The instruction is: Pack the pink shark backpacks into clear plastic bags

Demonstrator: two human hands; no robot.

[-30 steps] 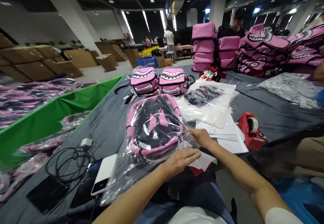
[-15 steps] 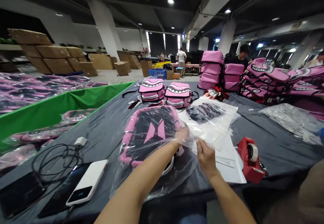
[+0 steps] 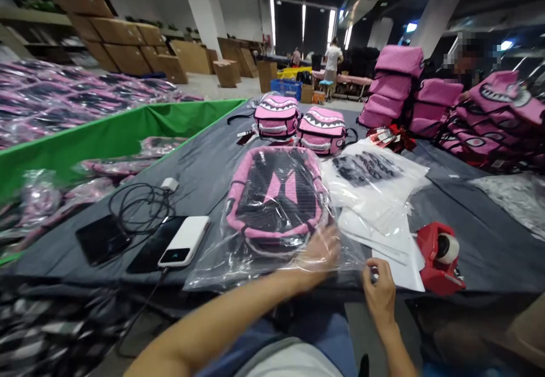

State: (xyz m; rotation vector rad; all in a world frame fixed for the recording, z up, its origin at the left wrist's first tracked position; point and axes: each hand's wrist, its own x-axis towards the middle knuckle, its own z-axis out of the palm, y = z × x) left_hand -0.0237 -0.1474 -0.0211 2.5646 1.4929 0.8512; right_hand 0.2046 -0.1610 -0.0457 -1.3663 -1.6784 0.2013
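Observation:
A pink and black backpack (image 3: 279,195) lies flat inside a clear plastic bag (image 3: 213,275), whose mouth faces me. My left hand (image 3: 321,246) reaches into the bag at the backpack's lower right corner; plastic glare and motion blur its fingers. Beside it, at the bag's right edge, my right hand (image 3: 378,280) is closed in a pinch on the film. Just right of the bag lie printed white plastic bags (image 3: 374,178). A red tape dispenser (image 3: 440,258) stands at the table edge, right of my right hand.
Two small pink shark-mouth bags (image 3: 321,130) stand behind the backpack. Pink bags (image 3: 394,87) are piled at right. A white power bank (image 3: 185,241), phones and a cable (image 3: 140,206) lie at left. Beyond them, a green-sided bin (image 3: 128,130) holds wrapped bags. A person (image 3: 333,59) stands far back.
My left hand has moved from the backpack's right side toward its lower corner. The right hand has come nearer the table edge. The plastic lies flatter, its mouth drawn toward me. The view has shifted.

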